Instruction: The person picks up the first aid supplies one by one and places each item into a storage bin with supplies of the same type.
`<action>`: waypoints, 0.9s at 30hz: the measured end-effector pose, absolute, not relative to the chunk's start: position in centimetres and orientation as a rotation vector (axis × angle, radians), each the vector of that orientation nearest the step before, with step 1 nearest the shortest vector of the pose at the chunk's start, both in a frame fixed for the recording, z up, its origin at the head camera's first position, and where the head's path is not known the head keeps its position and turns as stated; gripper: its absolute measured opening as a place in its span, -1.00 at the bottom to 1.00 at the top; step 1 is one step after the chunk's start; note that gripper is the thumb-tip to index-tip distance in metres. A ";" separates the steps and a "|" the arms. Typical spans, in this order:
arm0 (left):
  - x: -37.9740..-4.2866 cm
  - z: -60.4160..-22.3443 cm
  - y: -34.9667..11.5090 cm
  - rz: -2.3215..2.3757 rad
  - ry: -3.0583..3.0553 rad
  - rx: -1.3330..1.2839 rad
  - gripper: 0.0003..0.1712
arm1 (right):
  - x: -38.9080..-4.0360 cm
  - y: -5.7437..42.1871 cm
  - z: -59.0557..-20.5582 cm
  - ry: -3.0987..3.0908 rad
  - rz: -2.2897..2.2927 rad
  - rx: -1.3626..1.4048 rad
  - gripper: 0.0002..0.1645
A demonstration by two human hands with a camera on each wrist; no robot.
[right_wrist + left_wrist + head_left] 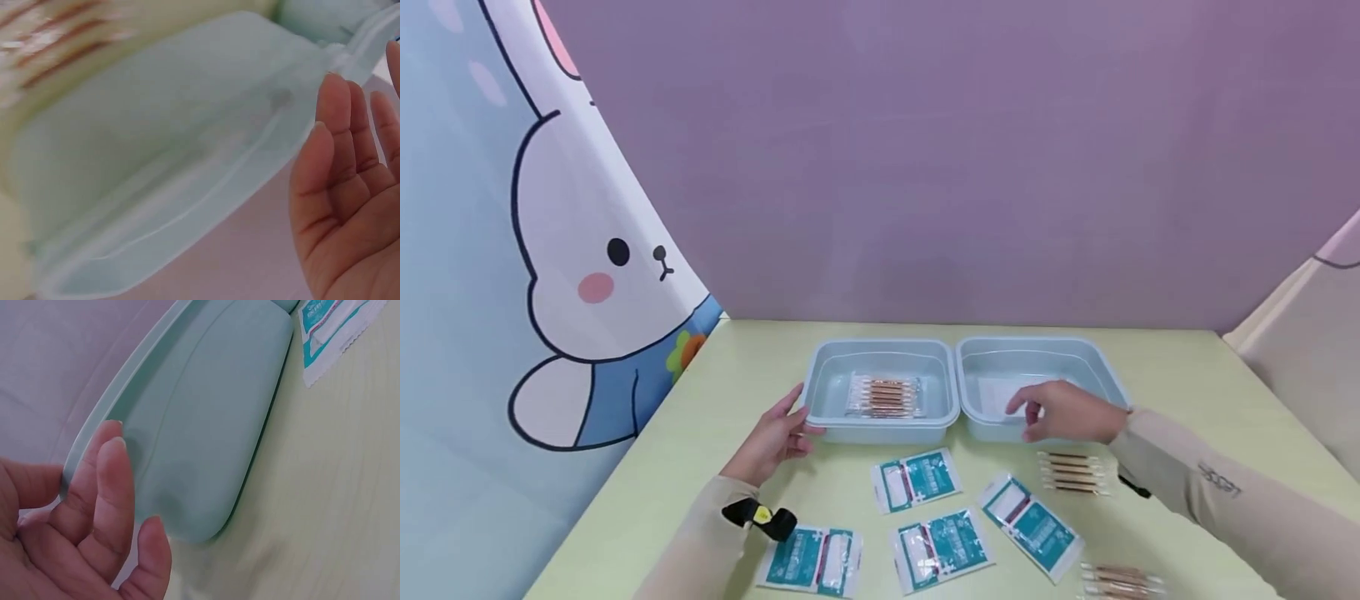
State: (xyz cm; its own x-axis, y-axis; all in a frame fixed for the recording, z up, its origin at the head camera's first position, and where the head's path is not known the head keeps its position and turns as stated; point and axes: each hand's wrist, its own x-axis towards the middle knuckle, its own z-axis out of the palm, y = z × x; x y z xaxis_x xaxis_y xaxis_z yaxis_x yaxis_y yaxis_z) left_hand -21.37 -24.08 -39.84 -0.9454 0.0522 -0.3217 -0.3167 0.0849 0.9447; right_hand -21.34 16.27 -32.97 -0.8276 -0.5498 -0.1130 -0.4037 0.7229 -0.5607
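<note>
In the head view, my left hand [775, 437] holds the front left corner of the left pale-blue plastic basin [880, 435]. The left wrist view shows the thumb at the rim and the fingers along the outer wall. A clear packet of brown cotton swabs [887, 397] lies inside that basin. Over the front of the right basin [1030, 346] hovers my right hand [1063, 410], its fingers loosely bent with nothing seen between them. Behind its fingertips, a pale flat packet [997, 393] lies on the right basin's floor, partly hidden.
Several teal-and-white packets lie in front of the basins, among them one sachet [917, 481] near the left basin and another [1033, 527] at an angle. Two more swab packs, one [1073, 473] nearer and one [1122, 581] at the frame's bottom, lie right on the yellow table [647, 508].
</note>
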 end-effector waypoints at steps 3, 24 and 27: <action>-21.5 -39.8 -23.9 1.929 2.099 -0.281 -0.35 | -20.7 18.3 -33.6 2.642 -0.791 -0.734 -0.63; -21.6 -39.5 -23.9 1.893 2.096 -0.213 -0.34 | -18.5 25.3 -40.1 2.787 -0.703 -0.722 -0.79; -21.6 -39.7 -23.9 1.888 2.095 -0.203 -0.34 | -18.3 25.0 -40.5 2.865 -0.645 -0.617 -0.80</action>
